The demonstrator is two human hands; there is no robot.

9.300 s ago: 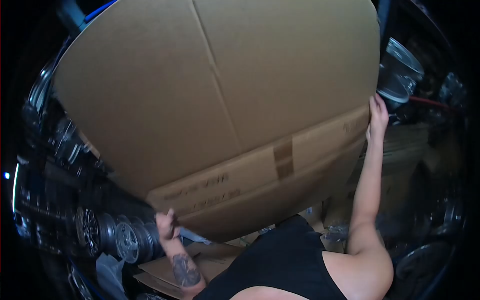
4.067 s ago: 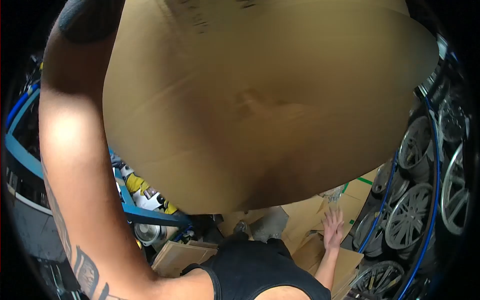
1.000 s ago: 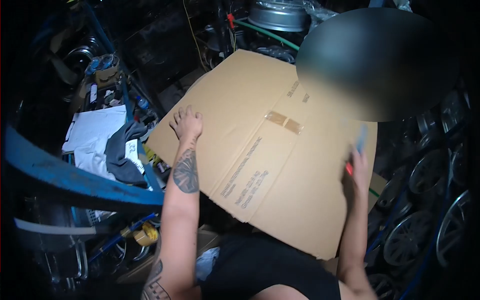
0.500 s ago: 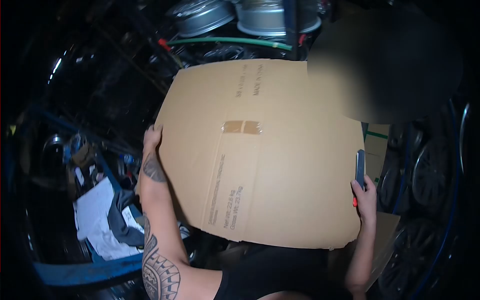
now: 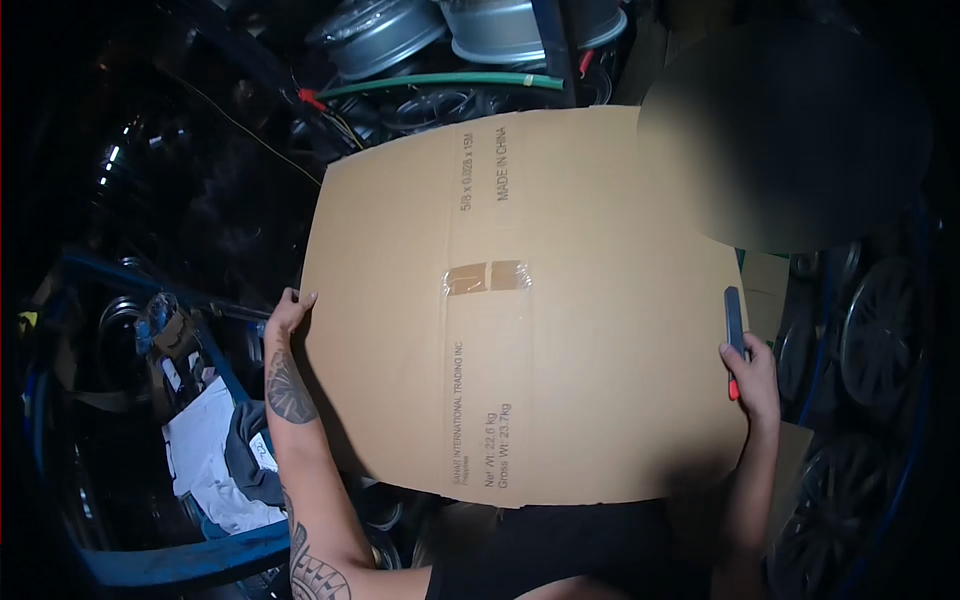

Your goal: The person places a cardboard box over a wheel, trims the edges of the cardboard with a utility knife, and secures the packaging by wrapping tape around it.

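Note:
A large flat cardboard sheet with printed text and a strip of brown tape fills the middle of the head view. My left hand grips its left edge, thumb on the front face and the other fingers mostly hidden behind. At the right edge, my right hand is closed around a dark cutter with a red end, which lies against the cardboard. Whether that hand also pinches the edge is hard to tell.
Silver wheel rims stand beyond the sheet, behind a green bar. More rims line the right side. At left are white cloth, dark cloth and a blue metal frame. A blurred round patch hides the upper right.
The cardboard was raised close to the head earlier and is now lower, its print turned upright. My left hand went from lying on its face to holding its left edge. The cutter came into my right hand.

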